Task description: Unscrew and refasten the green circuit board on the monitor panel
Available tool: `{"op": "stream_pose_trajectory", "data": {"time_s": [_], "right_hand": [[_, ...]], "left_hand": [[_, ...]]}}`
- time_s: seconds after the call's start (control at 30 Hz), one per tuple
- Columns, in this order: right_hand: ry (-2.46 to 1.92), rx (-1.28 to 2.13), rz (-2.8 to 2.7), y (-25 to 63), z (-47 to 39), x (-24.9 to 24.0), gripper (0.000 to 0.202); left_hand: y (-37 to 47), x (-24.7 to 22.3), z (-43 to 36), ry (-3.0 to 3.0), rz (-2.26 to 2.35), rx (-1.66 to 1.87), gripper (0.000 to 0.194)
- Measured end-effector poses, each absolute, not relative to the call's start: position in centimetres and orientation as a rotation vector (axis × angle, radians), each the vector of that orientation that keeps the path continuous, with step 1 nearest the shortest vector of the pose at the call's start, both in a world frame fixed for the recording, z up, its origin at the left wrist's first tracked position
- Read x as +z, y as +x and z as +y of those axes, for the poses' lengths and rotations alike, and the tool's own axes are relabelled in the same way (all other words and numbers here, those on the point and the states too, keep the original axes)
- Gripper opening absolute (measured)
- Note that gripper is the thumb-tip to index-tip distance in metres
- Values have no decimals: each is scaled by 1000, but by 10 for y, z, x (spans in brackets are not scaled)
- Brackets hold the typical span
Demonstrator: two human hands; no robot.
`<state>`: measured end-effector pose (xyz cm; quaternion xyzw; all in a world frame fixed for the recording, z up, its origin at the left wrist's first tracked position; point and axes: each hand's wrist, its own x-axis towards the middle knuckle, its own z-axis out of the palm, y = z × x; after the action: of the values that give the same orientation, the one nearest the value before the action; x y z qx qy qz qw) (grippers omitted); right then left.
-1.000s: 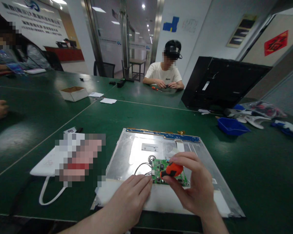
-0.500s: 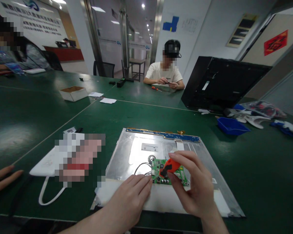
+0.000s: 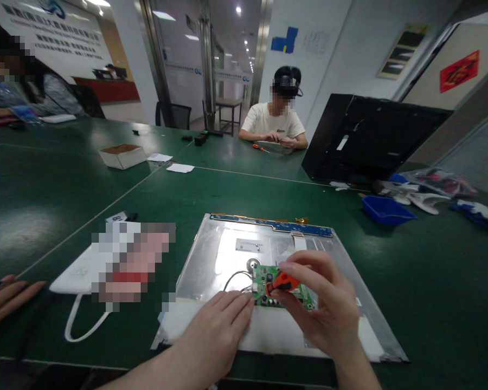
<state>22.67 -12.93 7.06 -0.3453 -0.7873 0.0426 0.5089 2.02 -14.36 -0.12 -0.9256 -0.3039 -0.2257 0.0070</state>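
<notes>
A silvery flat display panel lies back side up on the table before me. On it sits a green circuit board, with dark wires running from its left edge. My right hand pinches the orange-and-black handle of a screwdriver over the board; the shaft and tip are hidden from sight. Fingers stretched flat, my left hand rests on the panel's near part, fingertips at the board's left edge. A narrow blue circuit strip runs along the panel's far edge, with a white ribbon cable below it.
Left of the panel lies a white pouch with a loop strap. Another person's hand rests at the far left. A blue tray and a large black casing stand to the right. Across the table, a person handles something small.
The screwdriver handle has turned and dropped slightly in my right hand's fingers. My left hand stays in place. The other person's hand at the left has shifted slightly right.
</notes>
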Motion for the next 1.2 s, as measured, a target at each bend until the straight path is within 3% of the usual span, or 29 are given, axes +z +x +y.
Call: {"op": "stream_pose_trajectory", "data": {"time_s": [0.43,0.63,0.87,1.2], "right_hand": [[-845,210,-1922,229,-132,69,46],[-802,120,-1925,227,-129,72,43],[-820,177,-1966,227,-132,72,51],[-790,158,-1925,225,-128,70,41]], "left_hand": [[18,-3,-143,-2936,-936,-692,50],[19,-1,-145,-2911,-963,-706,39],[19,-3,-144,-2893,-944,-724,39],[19,-2,-145,-2910,-938,-694,44]]}}
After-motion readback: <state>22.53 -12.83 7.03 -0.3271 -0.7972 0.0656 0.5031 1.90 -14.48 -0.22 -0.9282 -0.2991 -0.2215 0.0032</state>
